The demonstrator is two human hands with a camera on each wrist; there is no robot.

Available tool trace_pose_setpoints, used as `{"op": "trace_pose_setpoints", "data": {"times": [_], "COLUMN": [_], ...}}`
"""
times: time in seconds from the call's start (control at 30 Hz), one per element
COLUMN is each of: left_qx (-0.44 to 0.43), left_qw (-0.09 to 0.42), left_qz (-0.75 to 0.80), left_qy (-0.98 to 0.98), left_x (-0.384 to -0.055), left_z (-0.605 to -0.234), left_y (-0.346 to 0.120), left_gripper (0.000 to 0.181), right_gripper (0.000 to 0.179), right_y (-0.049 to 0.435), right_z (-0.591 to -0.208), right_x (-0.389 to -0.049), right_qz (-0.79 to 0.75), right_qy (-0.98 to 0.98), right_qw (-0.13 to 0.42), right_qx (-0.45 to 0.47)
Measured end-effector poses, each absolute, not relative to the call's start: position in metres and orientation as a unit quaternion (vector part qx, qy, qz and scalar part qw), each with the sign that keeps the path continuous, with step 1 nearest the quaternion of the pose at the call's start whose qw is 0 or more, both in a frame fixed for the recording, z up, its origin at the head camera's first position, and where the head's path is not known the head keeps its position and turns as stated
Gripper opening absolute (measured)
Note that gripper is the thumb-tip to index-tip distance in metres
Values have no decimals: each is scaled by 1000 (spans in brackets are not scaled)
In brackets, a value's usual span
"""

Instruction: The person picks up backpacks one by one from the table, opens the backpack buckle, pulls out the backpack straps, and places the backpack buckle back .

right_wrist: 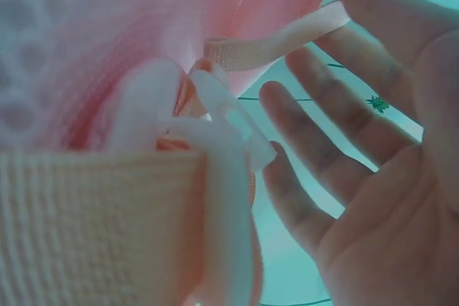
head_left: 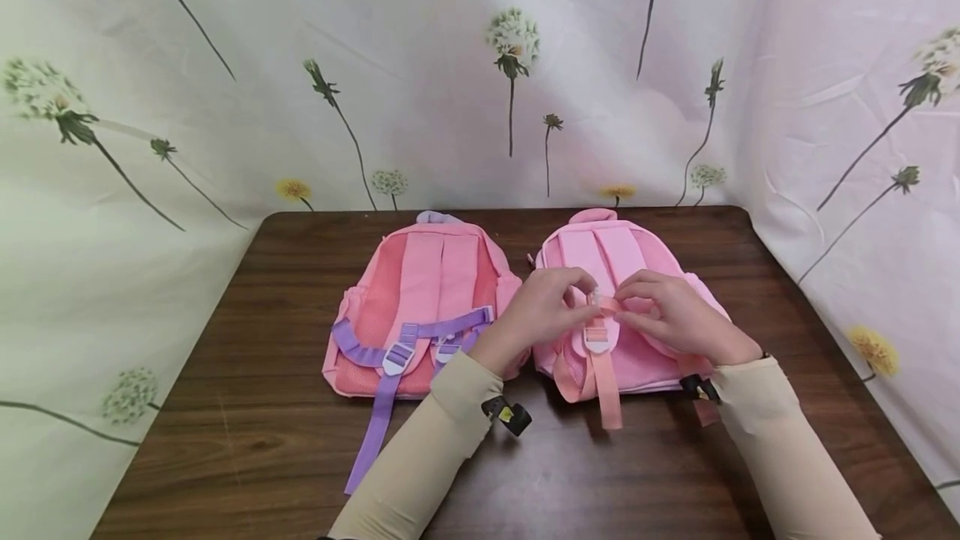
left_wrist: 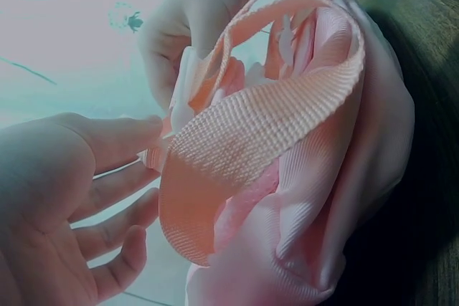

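Note:
The pink backpack (head_left: 645, 357) on the right lies with its shoulder-strap side up. Over it, my left hand (head_left: 551, 302) pinches a small whitish buckle (head_left: 595, 297) on a peach strap between thumb and fingertips. My right hand (head_left: 675, 315) pinches the peach webbing strap (right_wrist: 301, 34) between thumb and index finger, its other fingers spread. Just below the hands sits a white slide adjuster (head_left: 597, 340), from which a loose peach strap end (head_left: 609, 398) hangs. A wide loop of peach webbing (left_wrist: 237, 141) partly blocks the left wrist view.
A second backpack (head_left: 382, 282), coral pink with purple straps (head_left: 375, 432) and white adjusters, lies to the left. Both rest on a dark wooden table (head_left: 247, 415). Behind stands a pale curtain (head_left: 435, 107) with a dandelion print.

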State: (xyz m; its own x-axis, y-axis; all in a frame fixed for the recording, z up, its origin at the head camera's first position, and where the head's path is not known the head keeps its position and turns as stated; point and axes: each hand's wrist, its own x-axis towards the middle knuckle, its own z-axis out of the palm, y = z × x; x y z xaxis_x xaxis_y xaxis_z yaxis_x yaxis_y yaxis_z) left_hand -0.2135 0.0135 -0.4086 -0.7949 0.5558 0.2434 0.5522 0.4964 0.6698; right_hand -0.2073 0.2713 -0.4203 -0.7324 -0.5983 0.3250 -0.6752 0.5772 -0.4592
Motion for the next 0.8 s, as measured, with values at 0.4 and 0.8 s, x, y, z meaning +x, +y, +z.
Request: {"op": "trace_pose_setpoints", "data": {"times": [0.4, 0.8], "left_qx": [335, 341], "left_qw": [-13, -11], "left_qz": [382, 378], "left_qy": [861, 860], "left_x": [-213, -211], "left_z": [-408, -407], "left_y": [13, 18], "left_gripper": [19, 20], "right_gripper": [18, 20], "right_y": [270, 272], "right_z": [-411, -407], "right_x": [-204, -202], "right_qz": [267, 243], "right_qy": [-884, -888], "right_qw": [113, 111], "right_qx": [367, 375]}}
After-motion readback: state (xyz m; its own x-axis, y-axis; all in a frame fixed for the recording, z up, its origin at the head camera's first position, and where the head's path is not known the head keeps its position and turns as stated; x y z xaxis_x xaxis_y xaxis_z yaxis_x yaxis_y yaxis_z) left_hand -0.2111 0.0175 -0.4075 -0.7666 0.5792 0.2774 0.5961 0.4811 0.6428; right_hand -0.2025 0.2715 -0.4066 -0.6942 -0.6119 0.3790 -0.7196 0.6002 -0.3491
